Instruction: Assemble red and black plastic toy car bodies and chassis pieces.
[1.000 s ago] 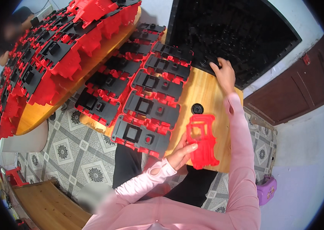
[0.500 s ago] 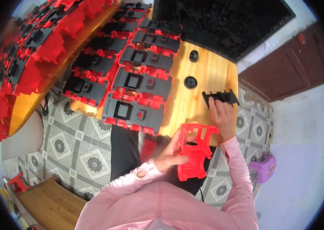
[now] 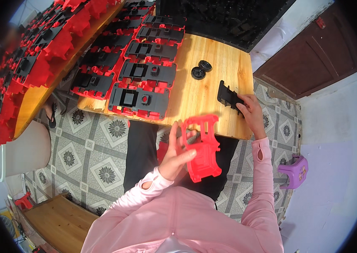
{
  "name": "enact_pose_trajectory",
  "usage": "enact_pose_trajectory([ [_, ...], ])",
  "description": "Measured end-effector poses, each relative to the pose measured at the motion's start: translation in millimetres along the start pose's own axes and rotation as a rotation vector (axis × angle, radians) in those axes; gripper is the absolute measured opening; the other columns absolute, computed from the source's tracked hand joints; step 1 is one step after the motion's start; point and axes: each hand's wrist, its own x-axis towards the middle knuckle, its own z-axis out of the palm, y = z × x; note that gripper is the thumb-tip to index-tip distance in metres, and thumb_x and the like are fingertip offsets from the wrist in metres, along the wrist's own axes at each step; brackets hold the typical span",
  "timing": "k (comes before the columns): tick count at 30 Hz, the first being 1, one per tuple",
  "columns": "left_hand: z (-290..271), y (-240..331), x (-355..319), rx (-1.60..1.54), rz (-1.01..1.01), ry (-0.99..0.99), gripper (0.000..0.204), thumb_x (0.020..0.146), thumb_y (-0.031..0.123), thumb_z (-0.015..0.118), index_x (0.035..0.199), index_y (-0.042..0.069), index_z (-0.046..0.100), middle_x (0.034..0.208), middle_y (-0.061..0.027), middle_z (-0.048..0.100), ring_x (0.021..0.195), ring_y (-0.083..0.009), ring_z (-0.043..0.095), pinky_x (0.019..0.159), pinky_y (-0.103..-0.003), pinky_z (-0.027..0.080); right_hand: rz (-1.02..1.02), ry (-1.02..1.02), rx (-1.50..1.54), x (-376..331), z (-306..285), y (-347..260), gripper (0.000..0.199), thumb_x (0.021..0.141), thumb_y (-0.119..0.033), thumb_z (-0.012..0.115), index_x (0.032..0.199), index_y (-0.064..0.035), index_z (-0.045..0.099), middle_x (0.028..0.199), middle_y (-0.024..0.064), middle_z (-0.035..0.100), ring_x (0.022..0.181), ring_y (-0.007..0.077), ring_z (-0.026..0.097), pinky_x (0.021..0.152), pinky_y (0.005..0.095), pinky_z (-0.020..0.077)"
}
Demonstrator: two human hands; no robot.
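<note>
"Looking at our left hand (image 3: 174, 158), what do we have in it?"

"A red plastic frame (image 3: 204, 163). Our thumb presses its wall while the fingers reach up along its open end, so we are grasping it. It hangs over our lap, at the near edge of the wooden table (image 3: 195, 98), much where we had it half a second ago."

"And our right hand (image 3: 252, 113)?"

"Near the table's right edge, pinching the near end of a black plate (image 3: 228, 97) between thumb and fingers. We cannot tell whether the plate touches the tabletop. Half a second ago it lay more crosswise under our fingertips; now it slants, its far end pointing away from us."

"What else has changed on the table?"

"The two round pieces. We saw them well apart before, one upright. Now one black disc (image 3: 198, 73) lies just beside another black disc (image 3: 205, 65), toward the middle of the table."

"A second ago, weren't we reaching into the black tray (image 3: 263, 31)?"

"Our right hand was over it, yes, at the table's far end. We have since brought that hand back to the right edge."

"And the red-and-black assemblies (image 3: 165, 74)?"

"Those fill the table's left side in rows, as we saw them earlier."
</note>
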Motion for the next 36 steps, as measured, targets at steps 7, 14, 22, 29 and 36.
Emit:
enact_pose_trajectory([
  [7, 17, 12, 17, 0.027, 0.087, 0.038, 0.095, 0.09, 0.003, 0.064, 0.155, 0.021, -0.002, 0.141, -0.0125, 0.037, 0.123, -0.024, 0.05, 0.101, -0.038, 0.044, 0.095, 0.383, 0.218, -47, -15, -77, 0.015, 0.081, -0.004, 0.07, 0.094, 0.0005, 0.067, 0.079, 0.008, 0.059, 0.069, 0.0187, 0.057, 0.063, 0.0273, 0.045],
  [14, 20, 10, 18, 0.047, 0.143, -0.021, 0.103, 0.086, 0.002, 0.071, 0.154, 0.023, -0.004, 0.142, -0.0127, 0.034, 0.121, -0.0249, 0.052, 0.099, -0.039, 0.047, -0.357, 0.338, -0.167, -103, 0, -169, 0.033, 0.069, -0.006, 0.083, 0.096, -0.0016, 0.065, 0.083, 0.0097, 0.059, 0.069, 0.0241, 0.058, 0.058, 0.0322, 0.0455],
  [22, 18, 13, 12, 0.047, 0.136, -0.031, 0.105, 0.085, 0.001, 0.071, 0.154, 0.026, -0.005, 0.144, -0.013, 0.032, 0.122, -0.0256, 0.052, 0.098, -0.04, 0.048, -0.418, 0.342, -0.276, -109, 16, -175, 0.037, 0.068, -0.01, 0.084, 0.098, -0.0011, 0.064, 0.084, 0.009, 0.058, 0.067, 0.0236, 0.056, 0.054, 0.0336, 0.0435],
  [29, 13, 13, 13, 0.008, 0.164, -0.122, 0.113, 0.081, 0.004, 0.076, 0.154, 0.023, -0.008, 0.145, -0.0128, 0.03, 0.127, -0.0267, 0.047, 0.102, -0.04, 0.043, -0.369, 0.319, -0.243, -110, 23, -181, 0.031, 0.07, -0.008, 0.082, 0.096, -0.0027, 0.066, 0.083, 0.0096, 0.059, 0.07, 0.0255, 0.058, 0.057, 0.035, 0.0457],
  [36, 31, 17, 12, 0.163, 0.162, -0.044, 0.115, 0.079, -0.002, 0.074, 0.154, 0.02, -0.01, 0.143, -0.0143, 0.031, 0.13, -0.024, 0.042, 0.105, -0.038, 0.04, -0.486, 0.195, -0.14, -102, 11, -169, 0.042, 0.073, -0.015, 0.08, 0.108, 0.0003, 0.061, 0.091, 0.0109, 0.06, 0.075, 0.0257, 0.059, 0.068, 0.0345, 0.0478],
])
